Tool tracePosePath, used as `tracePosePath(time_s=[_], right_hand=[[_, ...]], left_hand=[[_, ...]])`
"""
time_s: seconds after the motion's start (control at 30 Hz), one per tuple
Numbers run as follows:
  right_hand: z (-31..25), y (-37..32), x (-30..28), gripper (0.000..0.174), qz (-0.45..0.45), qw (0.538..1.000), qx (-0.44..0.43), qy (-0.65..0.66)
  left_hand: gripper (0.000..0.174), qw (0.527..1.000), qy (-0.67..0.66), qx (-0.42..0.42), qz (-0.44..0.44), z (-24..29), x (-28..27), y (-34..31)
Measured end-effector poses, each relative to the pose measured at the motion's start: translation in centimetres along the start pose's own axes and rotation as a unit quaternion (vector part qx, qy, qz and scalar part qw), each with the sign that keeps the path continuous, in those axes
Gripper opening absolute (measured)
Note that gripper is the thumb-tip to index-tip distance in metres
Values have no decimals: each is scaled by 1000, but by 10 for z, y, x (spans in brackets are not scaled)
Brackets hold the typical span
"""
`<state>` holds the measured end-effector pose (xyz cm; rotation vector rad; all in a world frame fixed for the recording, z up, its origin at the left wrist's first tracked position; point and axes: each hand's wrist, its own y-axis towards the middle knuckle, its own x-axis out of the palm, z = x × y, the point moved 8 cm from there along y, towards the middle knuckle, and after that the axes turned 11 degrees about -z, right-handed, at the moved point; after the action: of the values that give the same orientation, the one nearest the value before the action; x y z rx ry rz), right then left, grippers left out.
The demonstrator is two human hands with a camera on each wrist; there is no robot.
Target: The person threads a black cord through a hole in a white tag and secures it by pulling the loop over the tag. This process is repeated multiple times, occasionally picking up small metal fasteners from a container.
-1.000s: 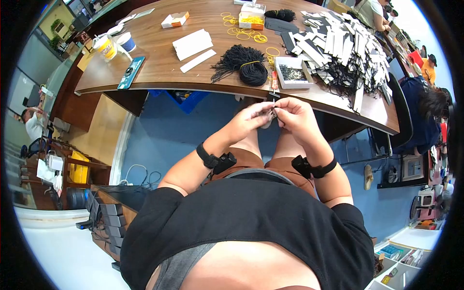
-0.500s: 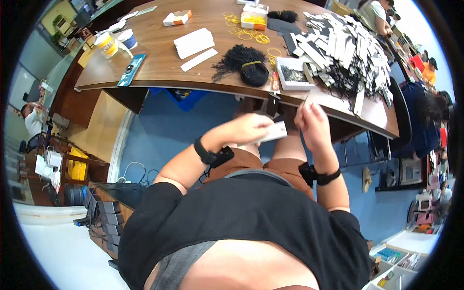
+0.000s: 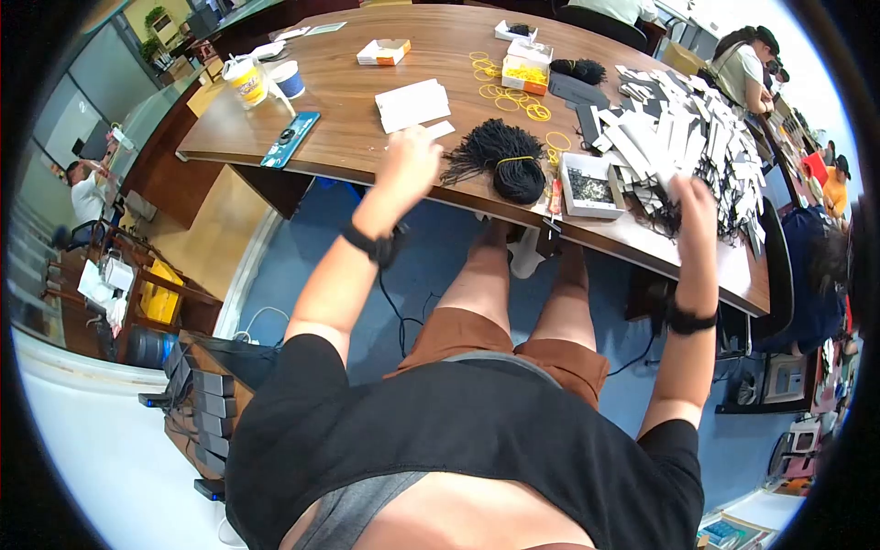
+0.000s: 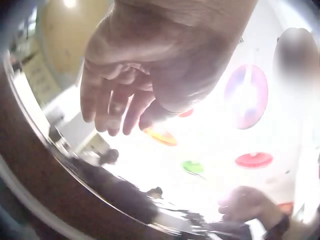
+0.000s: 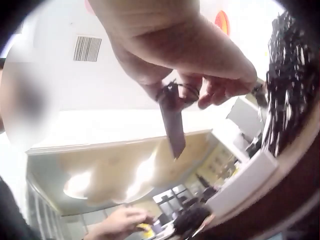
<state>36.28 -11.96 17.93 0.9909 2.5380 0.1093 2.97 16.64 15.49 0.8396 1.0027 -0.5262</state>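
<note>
My left hand is above the table's front edge, by the white cards; in the left wrist view its fingers hang loosely with nothing visible in them. Over the front of the heap of black and white tags, my right hand is raised. The right wrist view shows that hand pinching a dark tag by a thin black cord, the tag dangling below the fingers. A bundle of black cords tied with a yellow band lies between the hands.
An open white box of small parts sits at the table's front edge. Behind are yellow rubber bands and a box of them. A phone and cups stand left; people are at the right.
My hands have moved apart: the left went up and left and no longer shows the white tag it held, while the right went to the tag heap. The head view has shifted.
</note>
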Motion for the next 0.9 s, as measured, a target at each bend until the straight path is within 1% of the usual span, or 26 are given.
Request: tracePosePath(time_s=[0.03, 0.07, 0.13, 0.2, 0.23, 0.27, 0.3, 0.33, 0.37, 0.4, 0.43, 0.47, 0.5, 0.53, 0.57, 0.6, 0.63, 0.67, 0.73, 0.83, 0.87, 0.9], right_hand=[[2, 23, -24, 43, 108, 965, -94, -221], [-22, 16, -26, 55, 240, 860, -70, -444], [-48, -3, -10, 58, 281, 839, -129, -448], [-61, -27, 20, 52, 228, 875, -218, -368], [-67, -45, 39, 47, 221, 868, -288, -338], [-78, -64, 61, 39, 180, 880, -292, -328], [-76, -78, 77, 31, 144, 900, -331, -245], [-66, -87, 95, 23, 89, 925, -317, -191], [-60, -100, 112, 15, 71, 936, -296, -177], [-43, -105, 130, 15, 23, 971, -220, -95], [-40, -111, 143, 19, 14, 979, -196, -47], [-31, -116, 157, 19, -34, 993, -116, 3], [-26, -120, 166, 17, -36, 994, -96, 32], [-10, -120, 175, 15, -58, 996, -58, 41], [7, -121, 184, 14, -79, 996, -19, 48], [29, -122, 192, 13, -118, 992, 40, 35], [43, -119, 195, 16, -124, 988, 74, 47], [45, -115, 192, 16, -110, 993, 46, 13], [39, -111, 186, 17, -84, 995, -10, -54], [36, -113, 181, 18, -82, 989, -2, -122], [36, -112, 180, 18, -83, 986, 3, -145], [40, -113, 181, 20, -77, 989, 6, -123]], left_hand=[[20, 998, 54, -20, 40, -18, 1, 2], [20, 994, 92, -63, 8, -37, 12, 8], [21, 989, 120, -78, -32, -59, 29, 11], [21, 987, 124, -91, -56, -62, 27, 15], [23, 992, 85, -80, -54, -64, 24, 17], [19, 995, 58, -79, -10, -67, 18, 15], [15, 997, 1, -76, -1, -72, 17, 13], [13, 996, -55, -73, 10, -74, 15, 11], [7, 976, -201, -75, 28, -52, 1, -1], [11, 935, -347, -74, 0, -25, 1, -11], [10, 890, -450, -38, -59, 8, 9, -22], [10, 873, -472, -4, -121, 35, 25, -32], [9, 877, -442, 20, -186, 62, 40, -44], [5, 826, -494, 9, -272, 84, 65, -58], [6, 819, -492, 53, -292, 100, 84, -67], [9, 776, -541, 21, -323, 102, 120, -78], [14, 764, -551, -35, -333, 101, 139, -87], [16, 742, -589, -49, -316, 108, 145, -90], [16, 752, -567, -99, -321, 109, 153, -94], [16, 787, -544, -71, -281, 113, 164, -96], [15, 789, -548, -70, -270, 113, 168, -98], [15, 790, -552, -69, -257, 113, 170, -100]])
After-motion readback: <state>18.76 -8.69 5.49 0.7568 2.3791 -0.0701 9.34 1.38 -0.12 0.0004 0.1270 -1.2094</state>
